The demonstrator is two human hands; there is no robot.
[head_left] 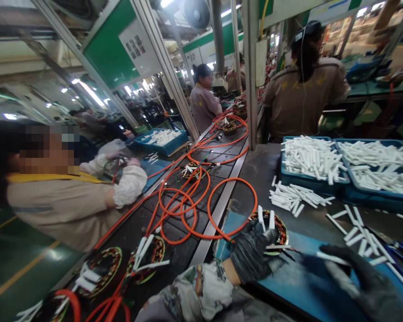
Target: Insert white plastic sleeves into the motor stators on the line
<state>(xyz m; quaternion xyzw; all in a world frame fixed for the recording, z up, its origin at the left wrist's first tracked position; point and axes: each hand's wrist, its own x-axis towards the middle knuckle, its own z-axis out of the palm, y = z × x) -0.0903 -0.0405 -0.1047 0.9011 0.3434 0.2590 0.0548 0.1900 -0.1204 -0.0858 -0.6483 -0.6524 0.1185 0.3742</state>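
Illegible yellow lettering [302,85] marks a co-worker's brown uniform [289,105]. A copper-wound ring [282,227] with white tubes lies on a blue mat [304,286] beside the cable-strewn factory line; the left hand [251,252] touches it, grip unclear. Blur hides whether the right hand [366,279], by a white tube [334,258], is closed.

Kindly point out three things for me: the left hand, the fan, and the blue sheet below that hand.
Left hand [250,256]: head view, on the back of the dark glove.
Fan [197,13]: head view, middle of its round front.
Blue sheet [289,285]: head view, a bare part.
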